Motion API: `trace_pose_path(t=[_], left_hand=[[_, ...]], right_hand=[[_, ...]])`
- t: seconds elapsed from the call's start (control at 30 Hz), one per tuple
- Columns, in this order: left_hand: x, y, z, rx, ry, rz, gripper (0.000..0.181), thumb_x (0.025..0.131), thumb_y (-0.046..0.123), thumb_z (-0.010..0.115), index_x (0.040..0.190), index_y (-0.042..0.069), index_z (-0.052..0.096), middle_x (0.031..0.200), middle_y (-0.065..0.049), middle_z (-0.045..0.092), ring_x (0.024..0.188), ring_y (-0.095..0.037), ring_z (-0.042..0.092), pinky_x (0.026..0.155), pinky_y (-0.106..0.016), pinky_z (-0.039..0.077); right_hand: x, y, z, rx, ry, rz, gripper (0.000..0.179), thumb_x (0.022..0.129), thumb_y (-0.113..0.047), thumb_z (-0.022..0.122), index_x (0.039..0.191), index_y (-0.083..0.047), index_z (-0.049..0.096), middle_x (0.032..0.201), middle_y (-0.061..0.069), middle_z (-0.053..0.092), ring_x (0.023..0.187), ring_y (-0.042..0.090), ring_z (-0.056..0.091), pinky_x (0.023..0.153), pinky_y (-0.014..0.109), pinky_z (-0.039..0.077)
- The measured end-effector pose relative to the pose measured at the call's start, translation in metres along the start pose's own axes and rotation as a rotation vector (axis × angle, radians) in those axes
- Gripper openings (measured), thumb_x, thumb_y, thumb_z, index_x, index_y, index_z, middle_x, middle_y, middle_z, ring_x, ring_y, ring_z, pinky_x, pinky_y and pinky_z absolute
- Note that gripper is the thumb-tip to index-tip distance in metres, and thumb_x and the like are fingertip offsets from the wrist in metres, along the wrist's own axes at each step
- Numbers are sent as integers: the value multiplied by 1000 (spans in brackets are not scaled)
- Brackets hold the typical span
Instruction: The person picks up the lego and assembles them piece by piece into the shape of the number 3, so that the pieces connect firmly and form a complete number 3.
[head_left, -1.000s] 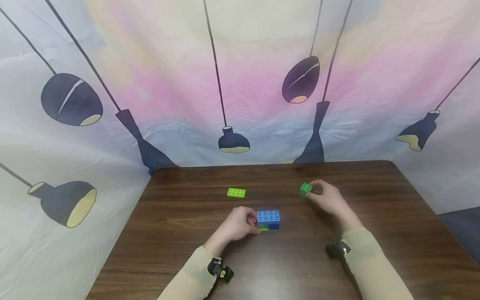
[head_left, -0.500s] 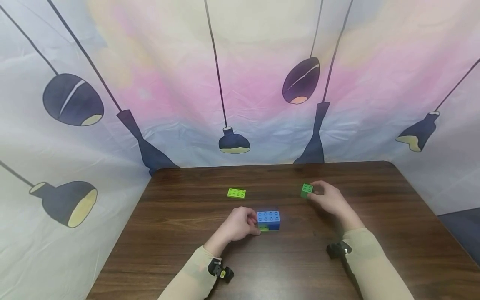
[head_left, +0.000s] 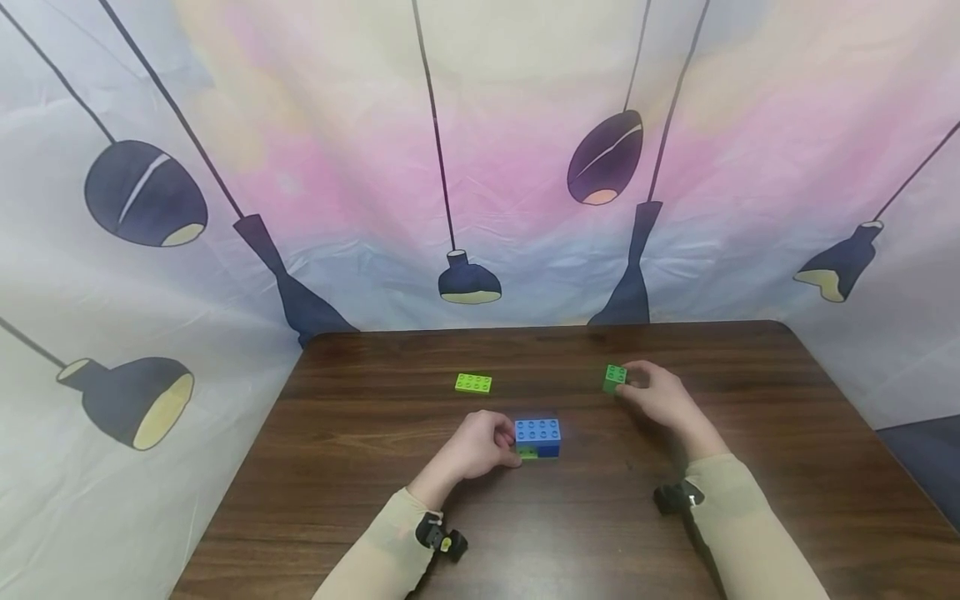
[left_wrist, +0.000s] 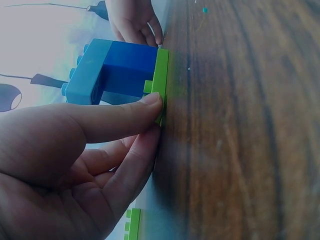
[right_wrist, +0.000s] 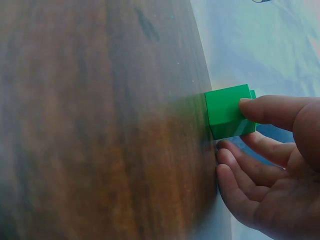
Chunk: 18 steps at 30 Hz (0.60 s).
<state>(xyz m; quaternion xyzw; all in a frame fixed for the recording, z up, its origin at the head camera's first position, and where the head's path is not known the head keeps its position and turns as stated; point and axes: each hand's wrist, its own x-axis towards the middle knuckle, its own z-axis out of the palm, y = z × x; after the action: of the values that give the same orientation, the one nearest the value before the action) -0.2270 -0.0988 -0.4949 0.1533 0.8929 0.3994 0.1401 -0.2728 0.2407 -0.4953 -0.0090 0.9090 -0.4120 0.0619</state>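
In the middle of the table stands a small stack of toy building bricks: a light blue brick (head_left: 537, 430) on top, a dark blue brick (left_wrist: 131, 68) under its right part, and a lime green plate (left_wrist: 161, 75) at the bottom. My left hand (head_left: 478, 447) pinches the plate's left end between thumb and finger, under the overhanging light blue brick. Farther back on the right, my right hand (head_left: 660, 395) grips a small green brick (head_left: 615, 377), thumb on one side and fingers on the other. Its studs face up, and its base is right at the tabletop.
A loose lime green plate (head_left: 473, 383) lies behind the stack, toward the back of the wooden table (head_left: 390, 517). A fabric backdrop (head_left: 360, 167) with printed lamps hangs beyond the back edge. Each wrist carries a small black camera (head_left: 444, 540).
The green brick has turned slightly in my right hand's fingers and shifted a little to the right. My left hand and the blue stack have stayed in place.
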Motion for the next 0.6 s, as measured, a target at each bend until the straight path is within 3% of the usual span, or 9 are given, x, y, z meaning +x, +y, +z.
trace_pose_path(t=[0.6], left_hand=[[1, -1, 0, -1, 1, 9, 29, 78, 2, 94, 96, 4, 71, 81, 1, 66, 76, -13, 62, 71, -31, 53]], right_hand=[[-1, -2, 0, 4, 2, 18, 57, 103, -26, 70, 146, 5, 52, 141, 35, 59, 130, 50, 59, 102, 62, 49]])
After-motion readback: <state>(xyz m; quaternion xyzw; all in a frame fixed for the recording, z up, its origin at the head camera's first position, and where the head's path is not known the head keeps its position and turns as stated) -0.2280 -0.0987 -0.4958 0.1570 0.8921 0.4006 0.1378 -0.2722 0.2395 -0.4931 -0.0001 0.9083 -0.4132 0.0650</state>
